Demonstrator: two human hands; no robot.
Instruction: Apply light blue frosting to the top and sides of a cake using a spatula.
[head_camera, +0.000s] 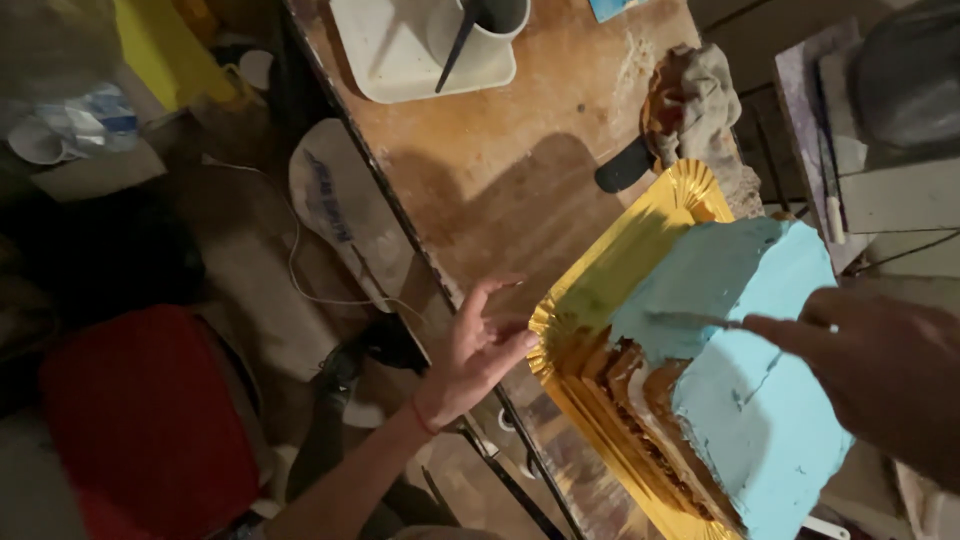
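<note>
A rectangular cake covered in light blue frosting (760, 390) sits on a gold cardboard tray (590, 300) at the edge of a worn wooden table (500, 170). Its near side shows bare brown layers. My left hand (478, 345) is spread, fingertips touching the tray's left rim. My right hand (880, 370), close to the camera and blurred, grips a thin metal spatula (690, 320) whose blade lies flat on the frosting on top of the cake.
A white tray (400, 60) with a cup and a dark utensil stands at the table's far end. A crumpled stained cloth (700, 100) lies beside the gold tray. A red stool (150, 420) and a white bag (340, 210) are on the floor to the left.
</note>
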